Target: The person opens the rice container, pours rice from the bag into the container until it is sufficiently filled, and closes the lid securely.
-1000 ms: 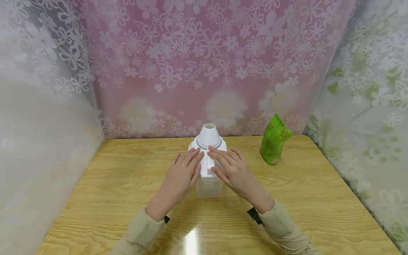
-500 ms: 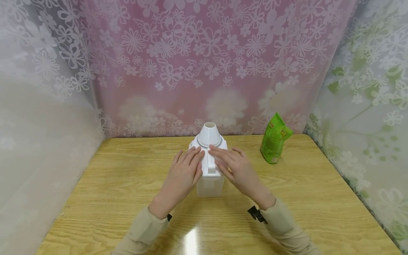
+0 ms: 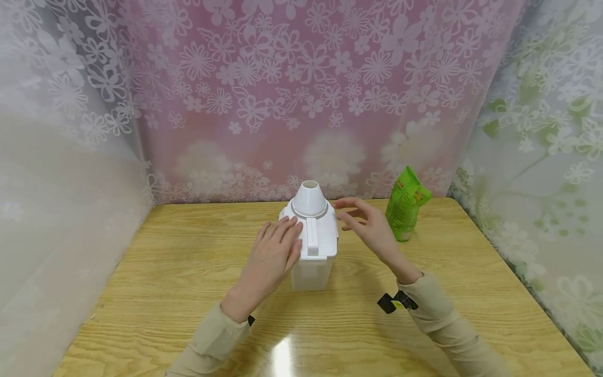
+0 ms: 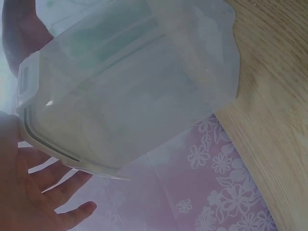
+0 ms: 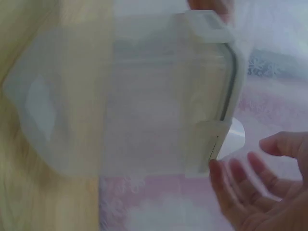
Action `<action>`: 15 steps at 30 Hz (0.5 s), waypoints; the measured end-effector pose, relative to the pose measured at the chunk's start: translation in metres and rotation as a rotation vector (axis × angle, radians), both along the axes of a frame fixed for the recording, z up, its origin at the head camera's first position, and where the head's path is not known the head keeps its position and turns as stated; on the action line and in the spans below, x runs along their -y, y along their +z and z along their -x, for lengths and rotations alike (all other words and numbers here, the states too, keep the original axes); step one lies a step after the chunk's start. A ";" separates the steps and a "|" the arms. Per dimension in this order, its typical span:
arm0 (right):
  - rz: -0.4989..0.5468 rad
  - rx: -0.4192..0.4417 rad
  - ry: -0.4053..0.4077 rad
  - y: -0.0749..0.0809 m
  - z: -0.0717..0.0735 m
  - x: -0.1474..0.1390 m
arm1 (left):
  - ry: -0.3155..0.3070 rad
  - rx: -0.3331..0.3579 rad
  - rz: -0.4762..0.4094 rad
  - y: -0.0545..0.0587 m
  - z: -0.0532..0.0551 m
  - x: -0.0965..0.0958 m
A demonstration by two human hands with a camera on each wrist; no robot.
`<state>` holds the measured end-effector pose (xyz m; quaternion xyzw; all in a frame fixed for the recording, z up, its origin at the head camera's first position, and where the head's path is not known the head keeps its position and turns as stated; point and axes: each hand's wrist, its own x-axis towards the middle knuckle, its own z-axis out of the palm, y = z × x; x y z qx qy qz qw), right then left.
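Your left hand (image 3: 267, 257) rests on the white lid (image 3: 326, 238), fingers extended. Your right hand (image 3: 372, 230), fingers spread and loosely bent, is beside the container (image 3: 311, 276).

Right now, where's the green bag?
In the head view, the green bag stands at the table's back right, just past the right hand and right of the box.

Two hands (image 3: 268, 256) (image 3: 372, 230), one container (image 3: 312, 238), one green bag (image 3: 403, 207), one table (image 3: 188, 251).

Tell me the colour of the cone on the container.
White; the cone shows best in the head view.
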<state>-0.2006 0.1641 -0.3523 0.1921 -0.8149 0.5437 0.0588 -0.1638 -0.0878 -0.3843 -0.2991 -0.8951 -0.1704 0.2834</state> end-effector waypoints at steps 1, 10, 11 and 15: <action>0.025 0.091 0.013 0.002 0.002 -0.002 | 0.001 0.002 0.001 0.000 0.000 0.000; 0.173 0.524 0.099 -0.003 0.021 -0.009 | -0.008 -0.023 -0.009 -0.001 0.002 0.000; 0.192 0.551 0.103 -0.004 0.023 -0.009 | -0.009 -0.024 -0.010 -0.001 0.002 0.000; 0.275 0.650 0.130 -0.008 0.028 -0.008 | -0.013 -0.019 -0.010 -0.001 0.002 0.001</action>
